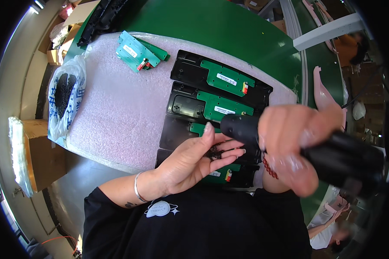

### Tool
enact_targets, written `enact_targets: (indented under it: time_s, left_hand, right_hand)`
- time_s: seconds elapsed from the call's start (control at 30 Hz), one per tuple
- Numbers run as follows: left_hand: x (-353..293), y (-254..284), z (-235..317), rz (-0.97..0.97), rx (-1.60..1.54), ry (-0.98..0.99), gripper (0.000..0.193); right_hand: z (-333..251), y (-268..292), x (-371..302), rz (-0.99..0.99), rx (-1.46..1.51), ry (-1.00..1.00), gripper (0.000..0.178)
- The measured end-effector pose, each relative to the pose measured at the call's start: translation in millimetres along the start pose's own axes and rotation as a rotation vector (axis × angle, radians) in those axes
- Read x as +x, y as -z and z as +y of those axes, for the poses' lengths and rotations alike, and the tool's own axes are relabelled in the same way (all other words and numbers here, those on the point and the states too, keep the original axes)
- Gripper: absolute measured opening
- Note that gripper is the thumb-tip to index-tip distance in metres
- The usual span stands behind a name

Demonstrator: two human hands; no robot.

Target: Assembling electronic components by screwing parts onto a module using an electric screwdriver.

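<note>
My right hand (289,142) is wrapped round a black power screwdriver (343,157), which lies almost level, its tip pointing left. Its nose (237,127) reaches over the green circuit boards. Cupped below that tip, my left hand (196,162) holds a small heap of dark screws (213,152), with the thumb raised near the bit. Several black plastic housings (186,71) lie in a column under both hands, each with a green circuit board. The farthest board (229,77) and the second board (216,101) show plainly; my hands partly cover the nearer ones.
Loose circuit boards (132,51) lie stacked on the pale foam mat (121,103). A plastic bag (67,97) of small black pieces stands at its left edge, near a cardboard box (45,151). Beyond is a green table (194,21) with black parts (101,19). Other people are at right.
</note>
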State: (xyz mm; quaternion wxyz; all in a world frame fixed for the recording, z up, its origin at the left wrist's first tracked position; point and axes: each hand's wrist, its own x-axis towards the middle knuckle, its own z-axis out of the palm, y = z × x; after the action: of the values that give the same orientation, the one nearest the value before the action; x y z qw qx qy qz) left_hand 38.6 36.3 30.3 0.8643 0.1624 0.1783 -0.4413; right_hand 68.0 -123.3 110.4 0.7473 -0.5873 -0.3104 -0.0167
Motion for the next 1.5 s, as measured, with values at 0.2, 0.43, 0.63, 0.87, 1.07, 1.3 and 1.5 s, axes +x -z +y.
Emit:
enact_targets:
  time_s: [0.2, 0.43, 0.63, 0.87, 1.07, 1.3, 1.5]
  left_hand:
    - [-5.5, 10.2, 2.5, -0.052, 0.180, 0.115, 0.032]
    - [-4.8, 29.8, -0.8, -0.140, 0.229, 0.052, 0.025]
    - [-6.6, 21.0, 2.8, -0.016, 0.246, 0.034, 0.017]
    - [-3.8, 22.5, 6.4, -0.077, 0.164, 0.000, 0.019]
    - [-2.9, 19.2, 9.3, 0.011, 0.123, -0.049, 0.017]
    - [4.2, 13.3, 7.1, 0.068, 0.053, -0.066, 0.016]
    - [9.0, 14.2, 2.0, -0.071, 0.045, -0.046, 0.016]
  right_hand:
    - [55.7, 14.4, 1.4, 0.168, 0.042, 0.039, 0.024]
    - [55.3, 7.0, 5.2, 0.168, -0.036, -0.001, 0.025]
    - [52.7, 2.9, 8.0, 0.067, -0.180, 0.005, 0.025]
    - [64.2, 7.7, 10.2, 0.023, -0.151, 0.000, 0.023]
    - [61.9, 1.6, 9.9, 0.069, -0.148, -0.008, 0.023]
    - [-30.2, 6.4, -2.2, 0.044, 0.080, 0.129, 0.030]
    - [-27.7, 6.5, -11.2, -0.050, 0.067, 0.202, 0.032]
